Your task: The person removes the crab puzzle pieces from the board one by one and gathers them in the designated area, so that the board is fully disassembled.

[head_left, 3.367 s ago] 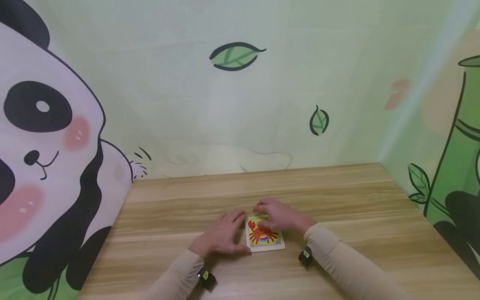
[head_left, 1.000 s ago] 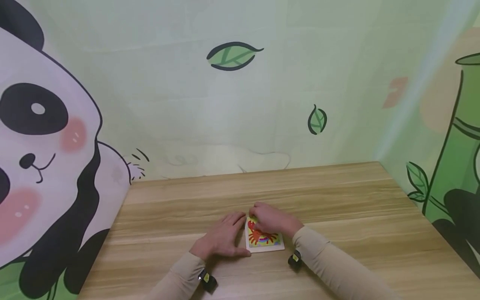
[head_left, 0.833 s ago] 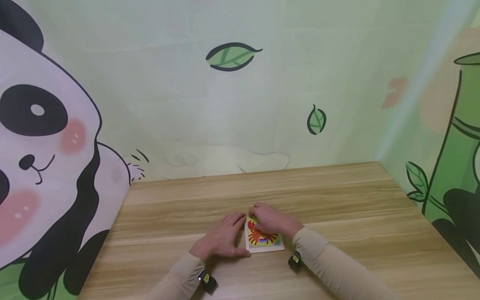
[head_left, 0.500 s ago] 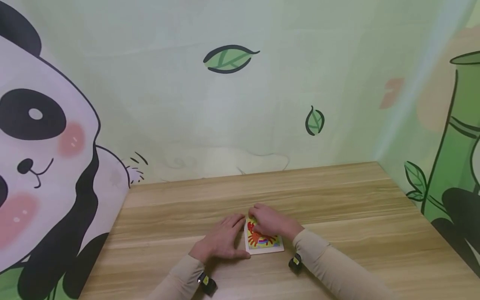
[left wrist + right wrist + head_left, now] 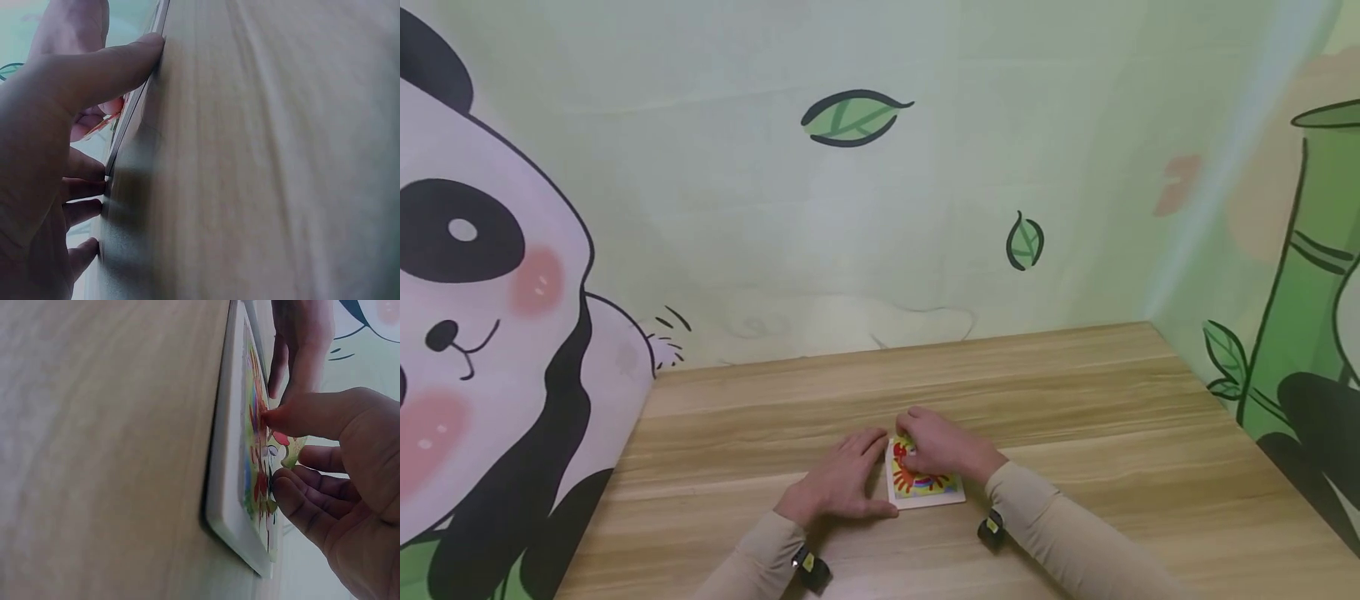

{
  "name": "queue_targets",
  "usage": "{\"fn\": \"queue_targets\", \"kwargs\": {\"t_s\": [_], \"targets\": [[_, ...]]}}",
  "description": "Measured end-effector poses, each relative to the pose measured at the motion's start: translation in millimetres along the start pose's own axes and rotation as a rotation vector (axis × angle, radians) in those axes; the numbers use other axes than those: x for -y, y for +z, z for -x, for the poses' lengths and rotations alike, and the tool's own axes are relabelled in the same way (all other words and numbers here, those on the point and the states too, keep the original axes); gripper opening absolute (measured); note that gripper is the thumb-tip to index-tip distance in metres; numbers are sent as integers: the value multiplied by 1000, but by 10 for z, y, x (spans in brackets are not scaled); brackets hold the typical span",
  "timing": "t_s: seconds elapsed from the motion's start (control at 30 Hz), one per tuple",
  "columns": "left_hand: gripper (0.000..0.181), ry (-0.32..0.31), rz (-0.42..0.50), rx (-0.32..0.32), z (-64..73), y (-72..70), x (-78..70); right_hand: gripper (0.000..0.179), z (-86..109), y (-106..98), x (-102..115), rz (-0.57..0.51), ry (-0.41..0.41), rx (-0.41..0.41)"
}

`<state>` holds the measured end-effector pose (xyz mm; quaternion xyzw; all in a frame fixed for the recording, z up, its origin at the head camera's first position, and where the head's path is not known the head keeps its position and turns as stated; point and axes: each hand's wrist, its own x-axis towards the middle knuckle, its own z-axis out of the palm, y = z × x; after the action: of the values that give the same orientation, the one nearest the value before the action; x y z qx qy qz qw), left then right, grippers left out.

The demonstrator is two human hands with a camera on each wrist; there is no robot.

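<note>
A small square jigsaw puzzle with a white frame [image 5: 928, 502] and a red crab picture lies flat on the table in the head view. My left hand [image 5: 841, 479] rests along its left edge, thumb at the near corner and fingers stretched toward the far one. Over the puzzle's upper part, my right hand [image 5: 942, 442] is bent with its fingertips at the picture. The right wrist view shows its thumb and fingers pinching a puzzle piece [image 5: 285, 449] that stands tilted up from the picture. In the left wrist view, the left thumb [image 5: 134, 59] touches the frame's side.
The wood-grain table [image 5: 760, 417] stretches out around the puzzle. Behind it rises a pale green wall [image 5: 737, 192] printed with leaves, a panda and bamboo. A small black camera [image 5: 992, 531] sits at the right wrist, another [image 5: 812, 571] at the left.
Since the oldest frame, my right hand has moved slightly left over the puzzle and its fingers have curled in to a pinch. My left hand keeps its place; the head view has shifted a little.
</note>
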<state>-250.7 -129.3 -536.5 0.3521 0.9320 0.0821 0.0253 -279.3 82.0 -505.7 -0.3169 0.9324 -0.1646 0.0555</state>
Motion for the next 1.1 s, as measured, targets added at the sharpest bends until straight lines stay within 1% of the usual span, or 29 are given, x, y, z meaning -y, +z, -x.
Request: {"fn": "queue_targets", "kwargs": {"t_s": [0.1, 0.27, 0.4, 0.5, 0.6, 0.73, 0.83, 1.0, 1.1], "targets": [[103, 0, 2, 1, 0, -5, -5, 33, 6, 11, -9, 0, 0, -10], [102, 7, 15, -20, 8, -8, -10, 34, -4, 36, -22, 8, 6, -17], [103, 5, 18, -23, 14, -16, -9, 37, -19, 55, -20, 28, 8, -24], [102, 13, 16, -29, 16, -23, -15, 38, -22, 73, -17, 49, 8, -26], [102, 25, 13, -39, 11, -22, -21, 38, -16, 87, -21, 48, 13, -24], [102, 25, 8, -42, 11, -16, -19, 39, -14, 90, -20, 33, 14, -29], [102, 16, 8, -30, 10, -11, -16, 39, -13, 85, -26, 27, 10, -39], [102, 4, 8, -10, 11, -17, -5, 39, -6, 54, -40, -33, 19, -41], [102, 3, 10, -3, 9, -19, 4, 40, -3, 31, -51, -50, 33, -33]]}}
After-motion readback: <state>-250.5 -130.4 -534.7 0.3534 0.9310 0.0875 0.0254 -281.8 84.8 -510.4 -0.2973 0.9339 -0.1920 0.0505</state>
